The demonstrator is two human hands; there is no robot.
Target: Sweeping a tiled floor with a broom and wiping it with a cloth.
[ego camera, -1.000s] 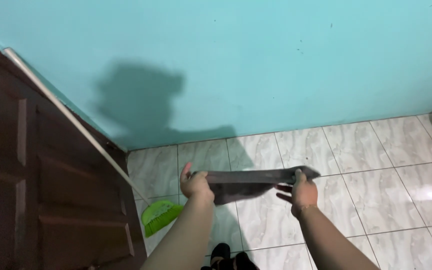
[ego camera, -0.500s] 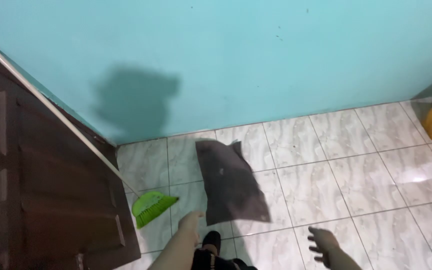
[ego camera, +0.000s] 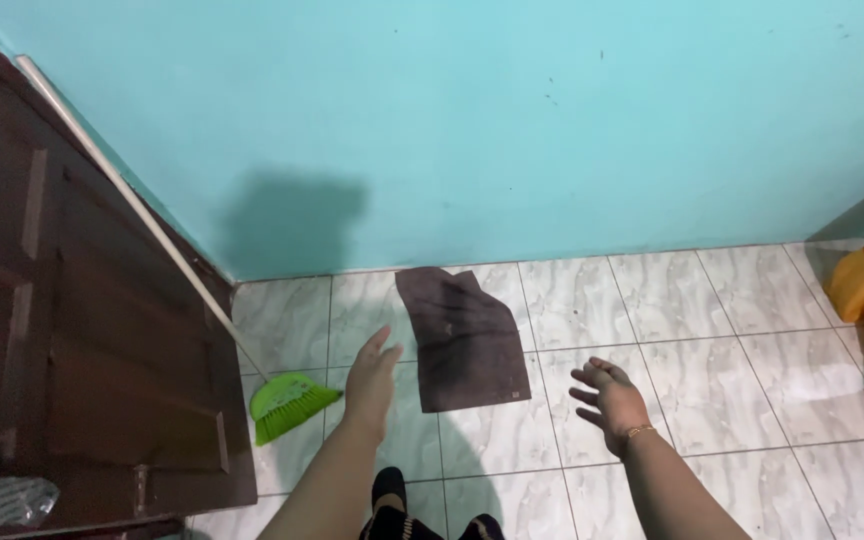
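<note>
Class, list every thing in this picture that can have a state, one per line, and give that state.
Dark cloth: lying flat on the tiled floor, one top corner folded.
Left hand: open, empty, beside the cloth.
Right hand: open, empty, fingers spread.
Green broom: leaning against the door.
Brown door: swung open.

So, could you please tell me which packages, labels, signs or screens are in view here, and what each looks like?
No labels, signs or screens show.
Clear plastic wrapping: crumpled and see-through, at the bottom left corner beside the dark wooden door; whether it is a package cannot be told.
</note>
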